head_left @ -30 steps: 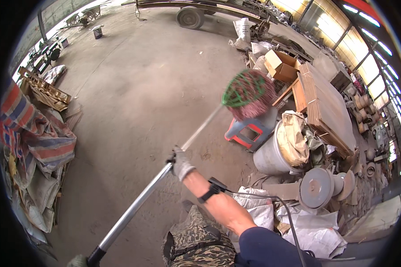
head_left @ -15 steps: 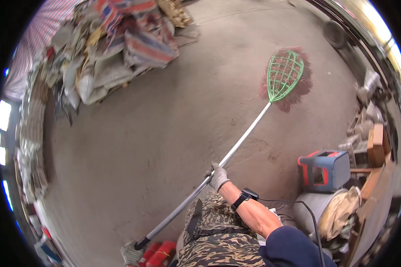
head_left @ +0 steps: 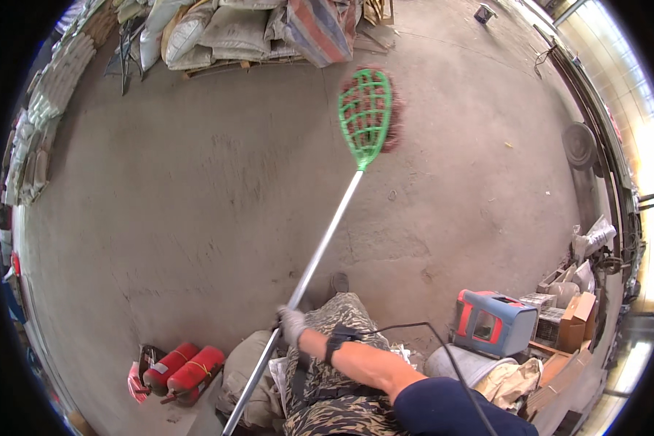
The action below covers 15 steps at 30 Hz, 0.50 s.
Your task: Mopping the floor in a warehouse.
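Sweeping seemed in hand, the right hand [head_left: 292,325] wrapped round the broom [head_left: 326,236] reaching far; the next stroke likely needed steady guiding. The left hand's grip was unseen.

The right arm [head_left: 385,370] reached in from 5 o'clock, dressed in a dark blue sleeve [head_left: 454,407], its bare forearm [head_left: 374,363] slanting toward 10 o'clock past a black band [head_left: 334,343] near the wrist [head_left: 312,342]. Between 6 and 7 o'clock, the gloved right hand [head_left: 293,325] was curled tight in a closed grip.
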Tool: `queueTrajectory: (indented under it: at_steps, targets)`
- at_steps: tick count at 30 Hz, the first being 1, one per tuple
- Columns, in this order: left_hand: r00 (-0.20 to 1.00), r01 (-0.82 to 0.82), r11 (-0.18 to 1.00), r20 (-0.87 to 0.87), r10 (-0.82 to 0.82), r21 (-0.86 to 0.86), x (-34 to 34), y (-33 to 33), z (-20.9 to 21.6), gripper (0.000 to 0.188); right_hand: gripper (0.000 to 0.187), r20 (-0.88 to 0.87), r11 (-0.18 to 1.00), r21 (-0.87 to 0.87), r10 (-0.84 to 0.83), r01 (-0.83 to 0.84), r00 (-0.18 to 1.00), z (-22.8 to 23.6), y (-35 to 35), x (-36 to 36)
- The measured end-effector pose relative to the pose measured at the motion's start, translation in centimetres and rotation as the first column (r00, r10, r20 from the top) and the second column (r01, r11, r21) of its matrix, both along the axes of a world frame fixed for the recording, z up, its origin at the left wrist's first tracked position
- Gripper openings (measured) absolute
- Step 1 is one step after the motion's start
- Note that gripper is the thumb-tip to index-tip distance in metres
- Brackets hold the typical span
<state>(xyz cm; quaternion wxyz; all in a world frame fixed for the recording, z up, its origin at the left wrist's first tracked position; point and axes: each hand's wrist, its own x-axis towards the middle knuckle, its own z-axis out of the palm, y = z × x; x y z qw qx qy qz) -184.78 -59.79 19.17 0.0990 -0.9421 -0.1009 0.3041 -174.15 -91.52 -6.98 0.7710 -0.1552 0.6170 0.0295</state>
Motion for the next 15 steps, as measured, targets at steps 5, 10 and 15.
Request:
queueTrajectory:
  at_steps: [5, 10, 15]
  targets:
    - [0.988, 0.001, 0.98, 0.15, -0.031, 0.197, -5.8, 5.8, 5.0, 0.016, 0.017, 0.072, 0.958, 0.239, 0.144, -0.157, 0.987, -1.0, 10.0, -1.2]
    - [0.992, 0.022, 0.936, 0.109, -0.064, 0.351, -8.8, 4.8, 8.7, 0.014, 0.022, 0.059, 0.882, 0.403, 0.24, -0.243, 0.969, -0.1, 11.9, -3.8]
    - [0.981, 0.171, 0.923, 0.024, -0.191, 0.344, -10.4, 0.8, 9.4, 0.014, 0.017, 0.085, 0.846, 0.49, 0.192, -0.209, 0.978, -2.0, 5.9, -10.0]
